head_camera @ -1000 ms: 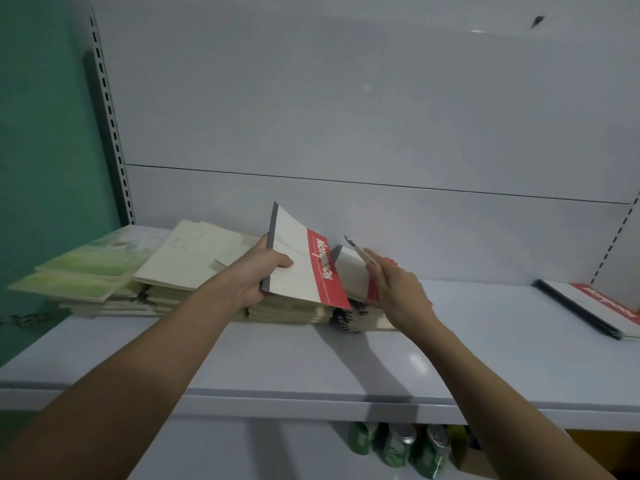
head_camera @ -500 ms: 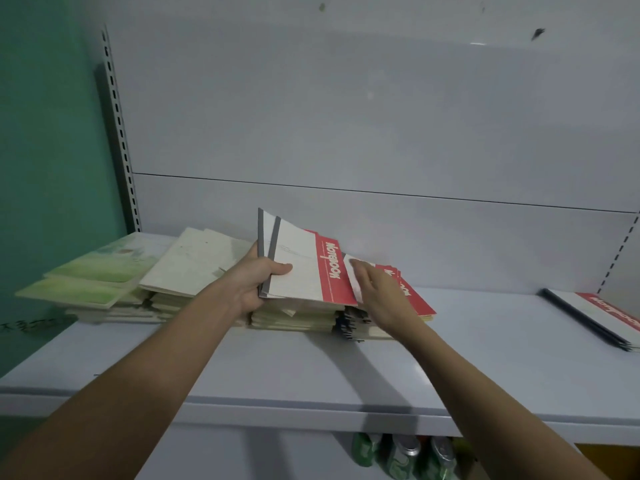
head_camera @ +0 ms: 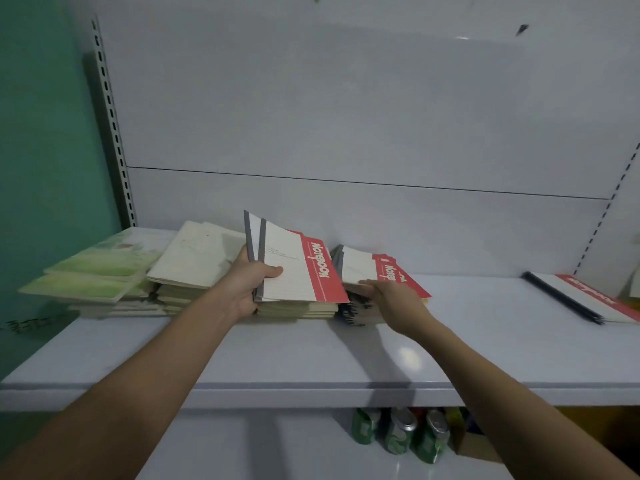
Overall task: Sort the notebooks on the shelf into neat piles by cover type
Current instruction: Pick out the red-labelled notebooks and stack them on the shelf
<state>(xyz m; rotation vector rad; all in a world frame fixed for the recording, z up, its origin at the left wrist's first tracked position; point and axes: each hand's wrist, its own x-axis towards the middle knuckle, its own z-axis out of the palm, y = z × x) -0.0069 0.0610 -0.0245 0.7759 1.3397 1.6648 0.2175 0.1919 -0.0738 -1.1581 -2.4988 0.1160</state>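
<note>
Shelf (head_camera: 450,348) smooth, glossy painted metal, light glare near front edge. Notebooks (head_camera: 298,271) paper, matt white-and-red covers, grey spines. Cans (head_camera: 398,434) below: shiny metal tops.

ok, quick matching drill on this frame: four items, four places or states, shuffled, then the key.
Items:
1. left hand
2. right hand
3. green-cover notebooks
4. drink cans

Places/states:
A. below the shelf
B. far left of the shelf
C. grips two red-and-white notebooks, tilted up
D. rests on the red-and-white pile

Pairs: 1-C, 2-D, 3-B, 4-A
</note>
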